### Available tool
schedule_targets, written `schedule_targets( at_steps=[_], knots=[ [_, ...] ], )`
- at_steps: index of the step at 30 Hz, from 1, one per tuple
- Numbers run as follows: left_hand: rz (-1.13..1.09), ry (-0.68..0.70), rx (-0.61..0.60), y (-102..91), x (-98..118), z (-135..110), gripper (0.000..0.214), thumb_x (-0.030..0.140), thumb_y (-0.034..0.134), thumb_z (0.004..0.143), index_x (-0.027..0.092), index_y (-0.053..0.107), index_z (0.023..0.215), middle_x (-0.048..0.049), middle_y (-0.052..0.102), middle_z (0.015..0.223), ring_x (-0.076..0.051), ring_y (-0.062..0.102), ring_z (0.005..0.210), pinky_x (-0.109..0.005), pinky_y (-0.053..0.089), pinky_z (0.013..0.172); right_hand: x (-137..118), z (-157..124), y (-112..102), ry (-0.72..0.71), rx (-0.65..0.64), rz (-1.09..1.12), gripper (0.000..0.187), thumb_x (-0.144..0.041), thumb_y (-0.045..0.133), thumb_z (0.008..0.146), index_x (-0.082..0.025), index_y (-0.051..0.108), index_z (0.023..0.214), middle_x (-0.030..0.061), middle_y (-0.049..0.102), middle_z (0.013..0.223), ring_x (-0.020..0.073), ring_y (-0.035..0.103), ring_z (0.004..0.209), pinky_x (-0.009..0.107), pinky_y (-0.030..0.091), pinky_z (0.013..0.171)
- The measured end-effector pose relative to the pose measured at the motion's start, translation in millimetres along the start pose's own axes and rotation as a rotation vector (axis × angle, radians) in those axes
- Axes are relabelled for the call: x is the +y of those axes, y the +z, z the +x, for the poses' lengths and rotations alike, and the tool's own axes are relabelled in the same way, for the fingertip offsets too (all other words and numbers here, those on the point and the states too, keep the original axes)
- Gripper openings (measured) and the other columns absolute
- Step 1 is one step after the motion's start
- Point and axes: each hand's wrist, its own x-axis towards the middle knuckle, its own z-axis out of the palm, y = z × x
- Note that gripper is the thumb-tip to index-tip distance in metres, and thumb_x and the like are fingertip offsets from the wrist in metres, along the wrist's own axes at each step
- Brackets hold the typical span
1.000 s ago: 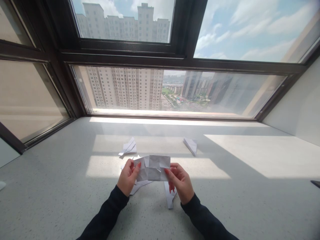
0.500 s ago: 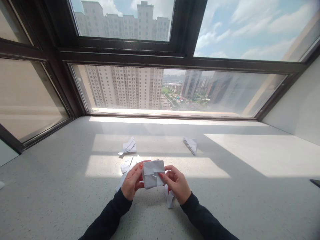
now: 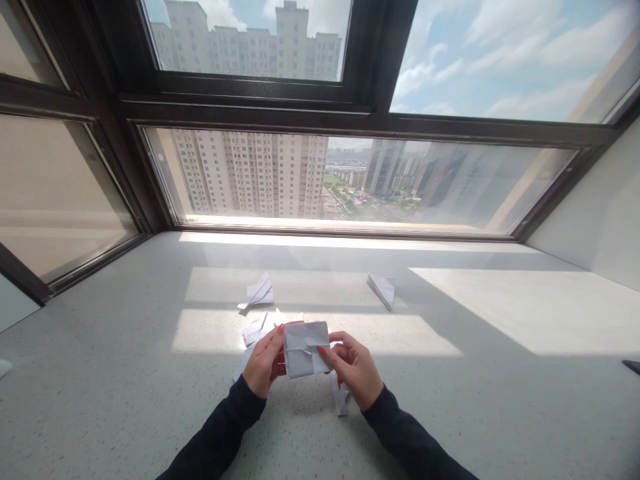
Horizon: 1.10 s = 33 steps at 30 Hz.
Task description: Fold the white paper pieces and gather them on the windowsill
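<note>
A folded white paper [image 3: 306, 348] is held up a little above the pale speckled sill [image 3: 150, 373]. My left hand [image 3: 264, 368] pinches its left edge with thumb and fingers. My right hand [image 3: 354, 371] pinches its right edge the same way. Both sleeves are dark. Under the hands lie more folded white papers: a small pile [image 3: 256, 330] to the left and a narrow strip [image 3: 339, 395] below my right hand.
Two folded paper pieces lie farther back, one on the left [image 3: 257, 293] and one on the right [image 3: 383, 290]. A dark-framed window [image 3: 350, 123] rises behind the sill. A dark object [image 3: 632, 366] pokes in at the right edge. A white wall stands at right.
The paper was spread wide a second ago; it has since been folded in half and my hands have come closer together. Little has moved in the last half second.
</note>
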Motion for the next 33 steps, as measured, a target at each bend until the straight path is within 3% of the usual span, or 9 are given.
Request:
schedule_targets(
  at_steps=[15, 22, 33],
  knots=[
    [0.009, 0.035, -0.050, 1.2, 0.5, 0.2, 0.057, 0.048, 0.056, 0.064, 0.016, 0.048, 0.110, -0.0071, 0.060, 0.084, -0.015, 0.057, 0.063, -0.025, 0.047, 0.050, -2.8, -0.3, -0.9, 0.009, -0.027, 0.007, 0.030, -0.044, 0.055, 0.068, -0.016, 0.049, 0.078, -0.0052, 0.049, 0.047, 0.0074, 0.046, 0.037, 0.016, 0.032, 0.032],
    [0.059, 0.053, -0.073, -1.9, -6.9, 4.1, 0.057, 0.040, 0.063, 0.061, 0.016, 0.047, 0.110, -0.0081, 0.061, 0.086, -0.018, 0.058, 0.070, -0.026, 0.046, 0.053, -1.2, 0.1, 0.5, 0.015, -0.059, 0.011, 0.029, -0.042, 0.057, 0.067, -0.016, 0.050, 0.077, -0.0068, 0.047, 0.045, 0.0074, 0.046, 0.038, 0.020, 0.041, 0.041],
    [0.111, 0.090, -0.079, 1.0, -5.2, 0.9, 0.055, 0.034, 0.064, 0.062, 0.016, 0.046, 0.111, -0.0089, 0.062, 0.090, -0.022, 0.058, 0.081, -0.029, 0.047, 0.060, 3.1, 1.4, 0.4, 0.014, -0.014, -0.031, 0.032, -0.045, 0.056, 0.066, -0.016, 0.051, 0.077, -0.0063, 0.046, 0.044, 0.0097, 0.048, 0.041, 0.021, 0.039, 0.041]
  ],
)
